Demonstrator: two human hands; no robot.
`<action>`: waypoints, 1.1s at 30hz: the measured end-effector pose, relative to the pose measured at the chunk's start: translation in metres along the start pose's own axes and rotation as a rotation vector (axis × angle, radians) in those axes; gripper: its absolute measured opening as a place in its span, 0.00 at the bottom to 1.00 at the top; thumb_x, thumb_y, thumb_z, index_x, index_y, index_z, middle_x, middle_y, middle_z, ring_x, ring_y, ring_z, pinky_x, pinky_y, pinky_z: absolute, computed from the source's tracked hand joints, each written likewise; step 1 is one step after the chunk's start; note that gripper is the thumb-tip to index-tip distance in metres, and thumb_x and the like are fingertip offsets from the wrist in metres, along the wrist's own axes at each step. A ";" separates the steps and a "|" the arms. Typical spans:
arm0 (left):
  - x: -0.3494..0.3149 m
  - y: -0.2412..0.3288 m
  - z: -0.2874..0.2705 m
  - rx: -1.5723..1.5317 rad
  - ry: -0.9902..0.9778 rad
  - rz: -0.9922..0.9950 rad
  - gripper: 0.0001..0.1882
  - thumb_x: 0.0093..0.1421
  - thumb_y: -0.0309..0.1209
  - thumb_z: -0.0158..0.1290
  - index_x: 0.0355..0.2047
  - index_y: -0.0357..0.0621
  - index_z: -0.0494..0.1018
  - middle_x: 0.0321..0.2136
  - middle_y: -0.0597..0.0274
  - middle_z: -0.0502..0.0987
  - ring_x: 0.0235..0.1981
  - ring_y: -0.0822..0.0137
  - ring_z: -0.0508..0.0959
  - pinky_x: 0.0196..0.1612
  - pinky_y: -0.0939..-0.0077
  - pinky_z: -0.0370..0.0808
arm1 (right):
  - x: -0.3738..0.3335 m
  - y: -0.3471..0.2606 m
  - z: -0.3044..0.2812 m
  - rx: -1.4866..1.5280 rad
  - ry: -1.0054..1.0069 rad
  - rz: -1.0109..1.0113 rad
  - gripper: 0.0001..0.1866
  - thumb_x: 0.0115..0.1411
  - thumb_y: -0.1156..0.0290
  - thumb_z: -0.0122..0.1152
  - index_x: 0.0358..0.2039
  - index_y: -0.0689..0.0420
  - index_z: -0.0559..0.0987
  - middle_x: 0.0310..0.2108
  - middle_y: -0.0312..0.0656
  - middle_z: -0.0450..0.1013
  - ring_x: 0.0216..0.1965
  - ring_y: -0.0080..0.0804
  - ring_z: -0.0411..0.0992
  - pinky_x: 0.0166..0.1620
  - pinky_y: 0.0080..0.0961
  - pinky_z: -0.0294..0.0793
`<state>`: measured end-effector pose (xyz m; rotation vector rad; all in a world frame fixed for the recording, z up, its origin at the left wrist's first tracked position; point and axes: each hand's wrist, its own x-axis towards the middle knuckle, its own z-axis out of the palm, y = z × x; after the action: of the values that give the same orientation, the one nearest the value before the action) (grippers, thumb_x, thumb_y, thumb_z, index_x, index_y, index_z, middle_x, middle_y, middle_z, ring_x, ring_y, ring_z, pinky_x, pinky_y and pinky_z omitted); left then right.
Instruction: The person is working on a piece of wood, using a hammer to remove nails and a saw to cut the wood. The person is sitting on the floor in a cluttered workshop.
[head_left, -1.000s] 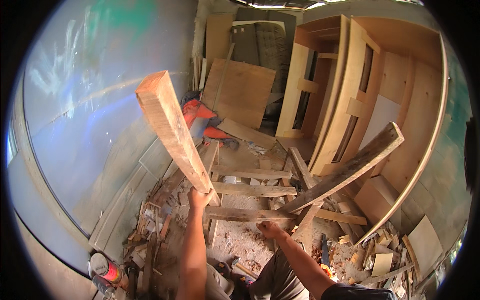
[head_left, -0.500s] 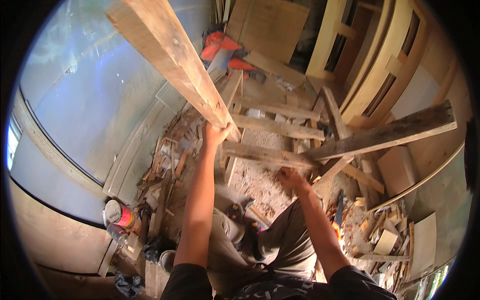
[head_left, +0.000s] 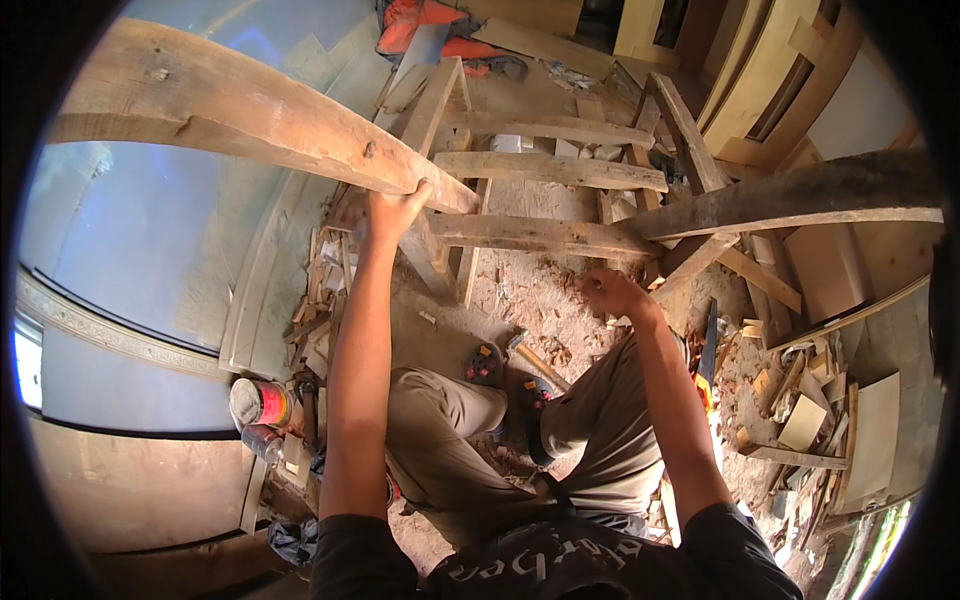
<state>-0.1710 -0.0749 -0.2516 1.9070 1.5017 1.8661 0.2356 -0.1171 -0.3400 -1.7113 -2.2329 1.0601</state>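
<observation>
My left hand (head_left: pixel 397 208) is wrapped round the near end of a thick squared wooden beam (head_left: pixel 240 105). The beam slants up to the upper left, its end by my hand close to a rough timber trestle frame (head_left: pixel 545 235). My right hand (head_left: pixel 612 293) hovers just in front of the frame's nearest crossbar, fingers curled in; whatever they may hold is hidden. Another weathered beam (head_left: pixel 790 200) lies across the frame's right side. On the floor between my feet is a hammer (head_left: pixel 538 362), and a handsaw (head_left: pixel 708 345) with an orange handle stands beside my right knee.
Wood offcuts (head_left: pixel 805 420) lie heaped at the right, with more scraps along the left wall. A paint can (head_left: pixel 262 402) sits at the left. Large pale sheets (head_left: pixel 150 270) lean there, and wooden door frames (head_left: pixel 770 70) stand at the far right. Shavings cover the floor.
The beam in my left hand has swung down and left, from steep to flatter, its near end now at the trestle frame. My right hand has shifted slightly; the view has tilted down.
</observation>
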 end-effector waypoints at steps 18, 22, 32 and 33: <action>0.004 -0.006 -0.005 -0.037 -0.100 0.016 0.17 0.50 0.29 0.65 0.38 0.32 0.77 0.36 0.56 0.81 0.39 0.63 0.79 0.46 0.68 0.74 | 0.007 0.143 0.154 -0.092 0.048 0.184 0.25 0.62 0.49 0.54 0.40 0.61 0.82 0.41 0.59 0.77 0.45 0.56 0.75 0.50 0.45 0.74; 0.005 -0.002 -0.006 -0.009 -0.107 0.032 0.14 0.50 0.31 0.64 0.34 0.34 0.77 0.33 0.60 0.80 0.36 0.66 0.78 0.41 0.70 0.73 | -0.016 0.152 0.234 -0.214 -0.070 0.287 0.24 0.61 0.54 0.55 0.43 0.64 0.80 0.44 0.62 0.76 0.48 0.56 0.75 0.52 0.48 0.73; 0.005 -0.002 -0.005 -0.008 -0.076 -0.086 0.16 0.48 0.29 0.66 0.35 0.34 0.76 0.33 0.59 0.80 0.35 0.65 0.78 0.43 0.68 0.74 | 0.070 0.113 0.295 0.060 0.153 0.044 0.12 0.54 0.62 0.62 0.30 0.58 0.81 0.31 0.51 0.79 0.37 0.50 0.78 0.42 0.41 0.77; 0.004 -0.001 -0.005 -0.025 -0.079 -0.071 0.16 0.48 0.28 0.66 0.35 0.34 0.76 0.33 0.59 0.80 0.35 0.64 0.78 0.43 0.68 0.74 | 0.084 0.103 0.306 0.047 0.191 -0.023 0.12 0.54 0.62 0.63 0.29 0.58 0.82 0.31 0.50 0.79 0.36 0.49 0.78 0.42 0.41 0.77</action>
<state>-0.1769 -0.0742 -0.2480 1.8679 1.4948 1.7511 0.1350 -0.1675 -0.6543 -1.6867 -2.0886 0.8949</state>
